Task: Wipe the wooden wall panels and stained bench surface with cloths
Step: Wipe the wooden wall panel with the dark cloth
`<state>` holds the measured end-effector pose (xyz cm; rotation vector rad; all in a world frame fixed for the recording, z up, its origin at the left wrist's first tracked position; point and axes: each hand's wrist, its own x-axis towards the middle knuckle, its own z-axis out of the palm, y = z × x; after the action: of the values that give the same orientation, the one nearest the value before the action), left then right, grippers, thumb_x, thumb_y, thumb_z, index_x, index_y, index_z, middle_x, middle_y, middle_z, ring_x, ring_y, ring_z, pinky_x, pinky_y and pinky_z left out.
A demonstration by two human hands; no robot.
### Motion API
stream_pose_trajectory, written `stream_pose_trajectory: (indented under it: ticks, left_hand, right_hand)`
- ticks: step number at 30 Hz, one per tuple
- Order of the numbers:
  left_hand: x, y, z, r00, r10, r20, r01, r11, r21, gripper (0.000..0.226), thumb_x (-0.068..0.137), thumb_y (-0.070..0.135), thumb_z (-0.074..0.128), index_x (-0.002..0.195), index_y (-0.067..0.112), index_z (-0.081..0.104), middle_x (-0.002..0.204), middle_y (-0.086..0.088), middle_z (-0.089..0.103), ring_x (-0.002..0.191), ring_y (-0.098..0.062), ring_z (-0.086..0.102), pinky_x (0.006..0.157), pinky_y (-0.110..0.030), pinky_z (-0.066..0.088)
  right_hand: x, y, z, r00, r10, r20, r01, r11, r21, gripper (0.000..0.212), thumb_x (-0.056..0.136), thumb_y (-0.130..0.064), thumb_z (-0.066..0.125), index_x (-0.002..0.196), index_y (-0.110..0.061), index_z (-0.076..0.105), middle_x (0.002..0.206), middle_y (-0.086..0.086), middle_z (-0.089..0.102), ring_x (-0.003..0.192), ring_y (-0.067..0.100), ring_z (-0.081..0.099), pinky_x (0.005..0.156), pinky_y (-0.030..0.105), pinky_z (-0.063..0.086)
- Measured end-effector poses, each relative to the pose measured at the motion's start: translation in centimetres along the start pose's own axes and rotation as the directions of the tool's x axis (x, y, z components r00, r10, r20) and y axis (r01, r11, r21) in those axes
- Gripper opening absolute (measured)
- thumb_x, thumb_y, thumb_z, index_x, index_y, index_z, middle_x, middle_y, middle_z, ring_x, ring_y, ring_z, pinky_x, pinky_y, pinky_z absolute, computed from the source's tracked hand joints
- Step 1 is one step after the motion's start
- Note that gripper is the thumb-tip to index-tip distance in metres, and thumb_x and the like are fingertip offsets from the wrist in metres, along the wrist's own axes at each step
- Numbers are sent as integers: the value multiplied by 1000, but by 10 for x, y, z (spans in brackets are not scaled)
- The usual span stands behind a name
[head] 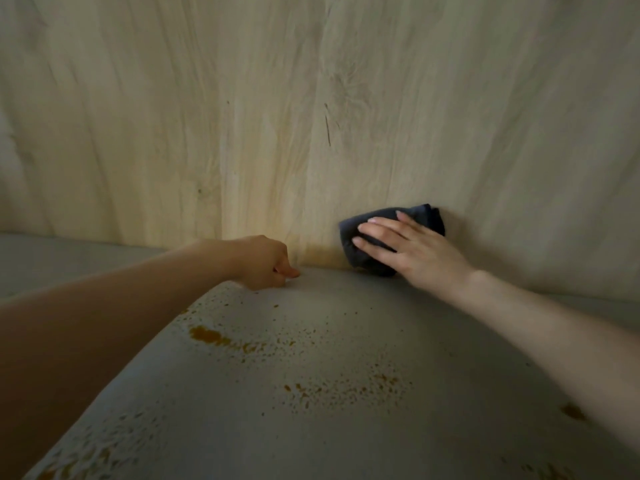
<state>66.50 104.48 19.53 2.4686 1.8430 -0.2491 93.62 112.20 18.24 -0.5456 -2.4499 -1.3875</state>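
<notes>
A pale wooden wall panel (277, 116) fills the upper view. Below it lies the grey bench surface (329, 410), speckled with orange-brown stains (214, 337). My right hand (412, 251) presses a dark blue cloth (367, 237) flat against the foot of the panel, fingers straight, just above the bench. My left hand (263, 263) rests on the bench near the wall with its fingers curled and nothing visible in it.
A yellowish stain (318, 252) marks the panel's bottom edge between my hands. More orange spots (346, 389) are scattered over the bench's middle and its lower left. A dark scratch (327, 124) runs down the panel.
</notes>
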Motion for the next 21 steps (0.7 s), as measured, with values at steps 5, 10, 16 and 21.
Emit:
stream_pose_trajectory:
  ticks: [5,10,16,21]
  left_hand:
    - [-3,5,-1,1000,15,-3,-15,999,42,37,100,30,40,135,28,53,136,1,49,121,-18,48,103,-29,35]
    - [-2,3,-3,1000,-7,17,7,1000,16,39,100,31,40,139,32,45,135,0,44,122,-18,44,103,-25,32]
    - [1,3,-2,1000,-27,14,27,1000,-8,38,99,33,42,136,28,51,130,0,48,117,-19,48,100,-26,35]
    - [0,11,-4,997,-68,37,66,996,53,39,100,34,41,138,28,48,137,-2,45,123,-20,46,100,-26,34]
  right_hand:
    - [81,-46,5,985,-162,-57,164,986,30,46,82,-13,36,110,-22,71,122,0,65,115,20,60,99,43,44]
    - [10,0,-3,967,-217,131,208,975,83,42,82,-15,39,106,-23,73,120,0,66,116,22,56,110,41,29]
    - [-23,23,5,964,-227,135,223,974,47,43,86,-15,37,116,-18,68,124,2,64,120,25,49,112,38,16]
    - [60,-34,1,967,-253,30,248,962,119,44,82,-16,36,100,-26,74,116,-3,67,108,21,63,97,38,46]
